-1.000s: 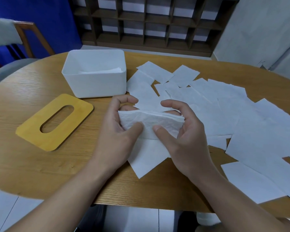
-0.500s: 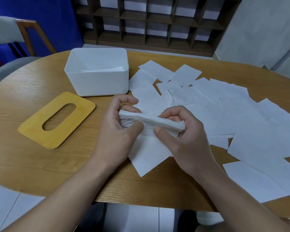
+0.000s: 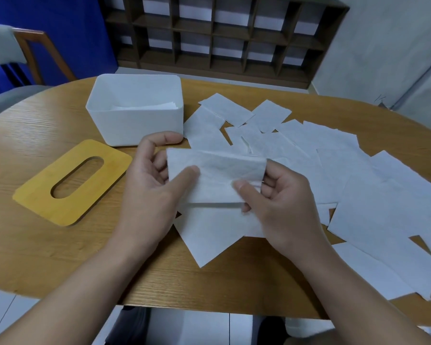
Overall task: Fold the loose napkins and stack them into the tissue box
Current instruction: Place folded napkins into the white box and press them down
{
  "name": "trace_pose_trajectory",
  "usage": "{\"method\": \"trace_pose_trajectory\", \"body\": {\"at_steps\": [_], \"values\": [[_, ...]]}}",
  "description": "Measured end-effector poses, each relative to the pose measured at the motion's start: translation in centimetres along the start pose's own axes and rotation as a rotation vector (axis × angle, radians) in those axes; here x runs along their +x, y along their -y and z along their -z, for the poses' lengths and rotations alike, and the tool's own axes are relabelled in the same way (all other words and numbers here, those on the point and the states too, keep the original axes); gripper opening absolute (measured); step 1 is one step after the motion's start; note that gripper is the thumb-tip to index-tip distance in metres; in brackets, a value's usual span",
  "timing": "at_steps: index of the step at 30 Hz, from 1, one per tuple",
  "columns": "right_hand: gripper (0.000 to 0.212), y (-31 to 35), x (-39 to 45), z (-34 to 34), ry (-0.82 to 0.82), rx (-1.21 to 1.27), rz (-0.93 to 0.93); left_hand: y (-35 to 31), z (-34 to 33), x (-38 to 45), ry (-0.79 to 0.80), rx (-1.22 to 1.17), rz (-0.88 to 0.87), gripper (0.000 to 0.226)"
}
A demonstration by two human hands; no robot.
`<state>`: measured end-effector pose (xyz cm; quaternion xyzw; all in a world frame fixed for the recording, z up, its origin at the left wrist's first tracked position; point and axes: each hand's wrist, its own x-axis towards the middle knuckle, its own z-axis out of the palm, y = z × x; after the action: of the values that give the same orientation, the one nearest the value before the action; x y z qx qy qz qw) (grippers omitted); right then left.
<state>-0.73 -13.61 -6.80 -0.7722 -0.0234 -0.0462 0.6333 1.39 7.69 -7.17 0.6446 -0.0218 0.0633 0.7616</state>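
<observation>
Above table (image 3: 47, 245), napkin (image 3: 217, 175) between hands (image 3: 217, 192)

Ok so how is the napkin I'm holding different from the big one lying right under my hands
The held napkin is folded into a narrow band, pinched up off the table by the left hand and the right hand; the big napkin lies flat on the table in a single sheet, with nothing gripping it. The held napkin's edges run level across the view; the big napkin sits turned, one corner pointing toward you. Both are white, textured paper.
</observation>
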Motion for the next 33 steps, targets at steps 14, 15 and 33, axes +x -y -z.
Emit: {"method": "trace_pose_trajectory", "body": {"at_steps": [14, 15, 33], "values": [[0.021, 1.5, 1.1, -1.1, -0.235, -0.025, -0.038, -1.3, 1.9, 1.6, -0.083, 0.517, -0.133, 0.019], [0.019, 1.8, 1.3, -1.4, -0.240, -0.034, -0.025, -1.4, 2.1, 1.8, -0.091, 0.545, -0.154, 0.016], [0.007, 5.6, 17.2, -11.6, -0.050, -0.566, 0.355, -2.0, 9.1, 9.9, -0.266, 0.998, -0.193, 0.056]]}}
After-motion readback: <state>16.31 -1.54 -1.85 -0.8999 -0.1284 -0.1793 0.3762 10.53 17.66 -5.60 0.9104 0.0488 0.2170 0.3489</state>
